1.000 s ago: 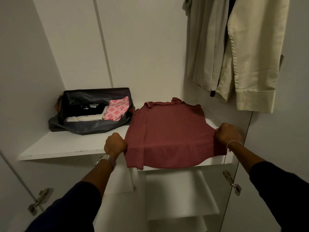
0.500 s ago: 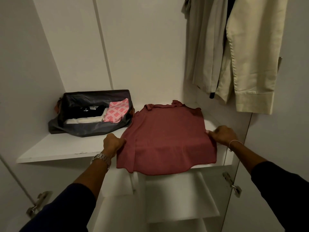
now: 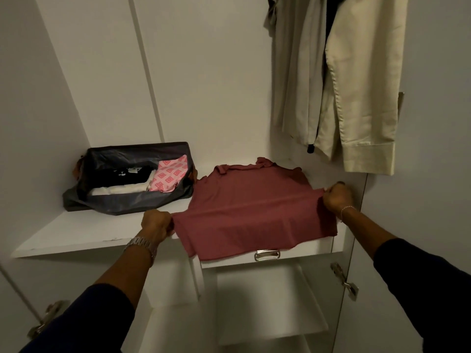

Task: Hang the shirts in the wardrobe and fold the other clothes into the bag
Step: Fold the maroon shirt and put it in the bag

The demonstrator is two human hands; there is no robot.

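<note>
A dusty-red top (image 3: 249, 197) lies spread on the white wardrobe shelf (image 3: 84, 230), its lower part raised into a taut ridge and its hem hanging over the shelf's front. My left hand (image 3: 156, 223) pinches the top's left edge. My right hand (image 3: 336, 197) pinches its right edge. An open dark bag (image 3: 132, 200) stands at the shelf's back left, holding folded black, white and pink-patterned clothes (image 3: 168, 178). Pale beige shirts (image 3: 356, 93) hang at the upper right.
A metal drawer handle (image 3: 266, 255) shows just under the top's hem. Lower white shelves (image 3: 267, 309) sit below. Door hinges (image 3: 344, 281) stick out at the right and at the lower left (image 3: 48, 317). The wardrobe's back wall rises behind the shelf.
Both hands have moved further up the top's sides and lifted the cloth, pulling it taut between them. The hem has slid back, uncovering the drawer handle.
</note>
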